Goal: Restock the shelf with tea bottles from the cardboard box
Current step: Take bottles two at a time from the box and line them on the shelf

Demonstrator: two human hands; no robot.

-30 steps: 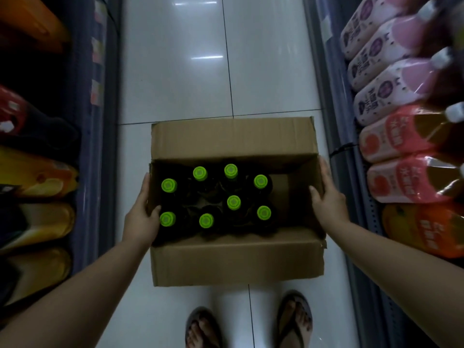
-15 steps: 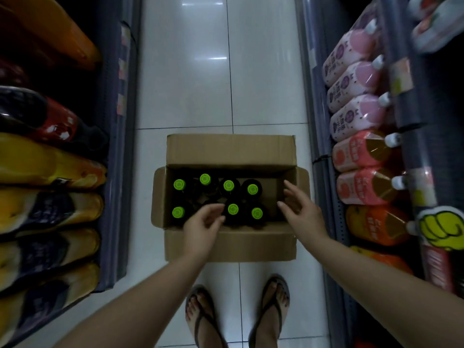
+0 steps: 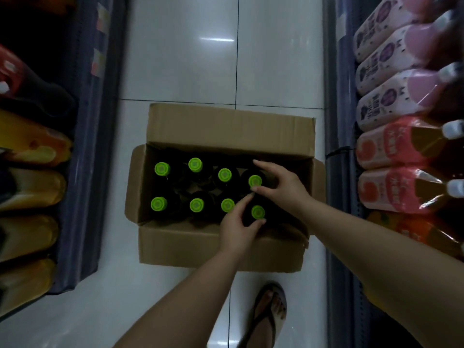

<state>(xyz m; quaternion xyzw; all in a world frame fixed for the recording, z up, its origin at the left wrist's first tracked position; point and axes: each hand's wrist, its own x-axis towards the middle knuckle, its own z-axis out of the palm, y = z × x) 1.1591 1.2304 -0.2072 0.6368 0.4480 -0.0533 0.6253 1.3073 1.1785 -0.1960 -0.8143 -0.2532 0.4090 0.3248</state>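
Cardboard box point(image 3: 218, 244) sits on the tiled floor point(image 3: 180, 59) between two shelves, flaps open. Inside: eight dark tea bottles with green caps, two rows of four, all upright.

Left hand point(image 3: 238, 228) is over the near row's right end. Fingers curve around the neck of the near-right bottle point(image 3: 257, 212): forefinger on its far side, thumb on its near side, cap showing between them. Whether they actually touch the neck, I cannot tell.

Right hand point(image 3: 281, 187) reaches over the far-right bottle point(image 3: 255, 181). Fingers spread and lightly bent, thumb tip just beside the cap's near edge, forefinger beyond it. No firm grip visible.

Right shelf point(image 3: 339, 71) holds pink and red bottles lying neck-out.
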